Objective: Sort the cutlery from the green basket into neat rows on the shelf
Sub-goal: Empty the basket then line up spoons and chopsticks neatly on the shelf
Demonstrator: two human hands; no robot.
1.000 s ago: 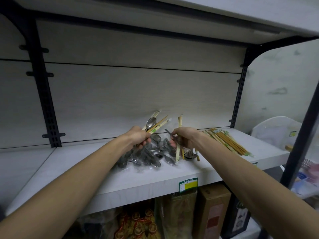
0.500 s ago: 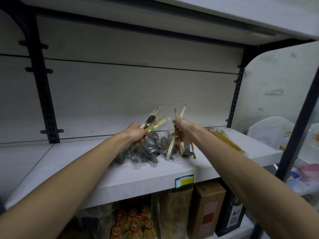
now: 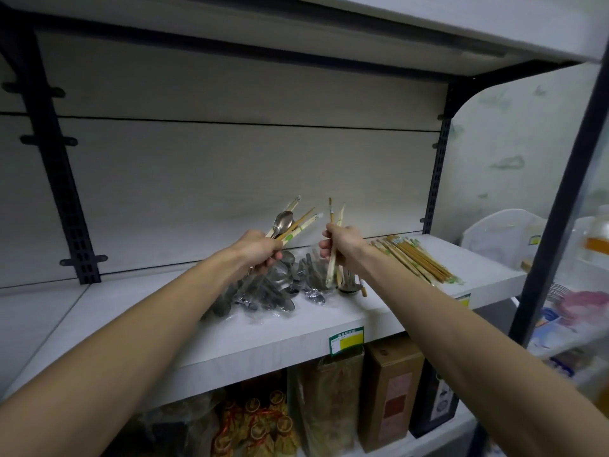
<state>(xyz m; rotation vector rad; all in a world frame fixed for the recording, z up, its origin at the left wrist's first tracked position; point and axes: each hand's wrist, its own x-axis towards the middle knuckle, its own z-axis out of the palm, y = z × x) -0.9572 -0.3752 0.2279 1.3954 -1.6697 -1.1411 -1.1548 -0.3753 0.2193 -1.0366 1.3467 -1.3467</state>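
Bamboo chopsticks (image 3: 333, 245) are now lifted clear of the wrapped spoon pile (image 3: 280, 288) by the right hand (image 3: 339, 242), its grip closed round them. The left hand (image 3: 260, 250) still grips a spoon and chopsticks (image 3: 290, 224). The sorted chopstick row (image 3: 415, 258) lies on the shelf (image 3: 230, 338), far right: probable next destination.

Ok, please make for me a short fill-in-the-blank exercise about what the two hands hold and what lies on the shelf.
1. The left hand grips chopsticks and one metal ____.
2. The right hand grips only ____.
3. The row of chopsticks lies to the ____ of the spoon pile.
4. The yellow and green label is stuck on the front edge of the ____.

Missing words: spoon; chopsticks; right; shelf
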